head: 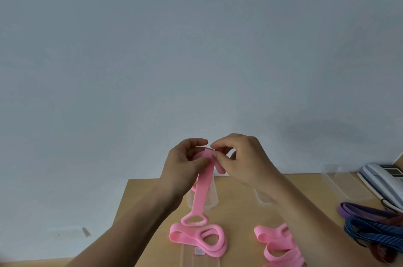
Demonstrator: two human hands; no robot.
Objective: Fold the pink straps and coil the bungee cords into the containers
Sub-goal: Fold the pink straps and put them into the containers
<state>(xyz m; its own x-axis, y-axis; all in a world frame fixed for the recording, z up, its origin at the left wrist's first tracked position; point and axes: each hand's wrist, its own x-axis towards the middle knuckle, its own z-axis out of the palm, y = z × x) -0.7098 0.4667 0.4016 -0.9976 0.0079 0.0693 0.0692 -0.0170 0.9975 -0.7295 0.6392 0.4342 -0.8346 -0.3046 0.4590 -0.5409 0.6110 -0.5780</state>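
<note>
Above the table (pixel 152 192), left hand (pixel 185 166) pinches the pink strap (pixel 204 188); right hand (pixel 242 157) pinches its folded top.

Pinches a pink strap's (pixel 204 188) upper end with left hand (pixel 185 164) and right hand (pixel 242 157) above the table (pixel 152 212); lets its looped end hang past a clear container (pixel 213 199).

A strap (pixel 204 188) held between the left hand (pixel 185 162) and right hand (pixel 242 157) hangs in front of a container (pixel 214 194) on the table (pixel 239 218). Nearer, a folded strap (pixel 196 238) lies partly on another container (pixel 187 260). A strap pile (pixel 281 245) lies to its right, cords (pixel 366 229) farther right, and a telephone (pixel 383 174) behind them.
</note>
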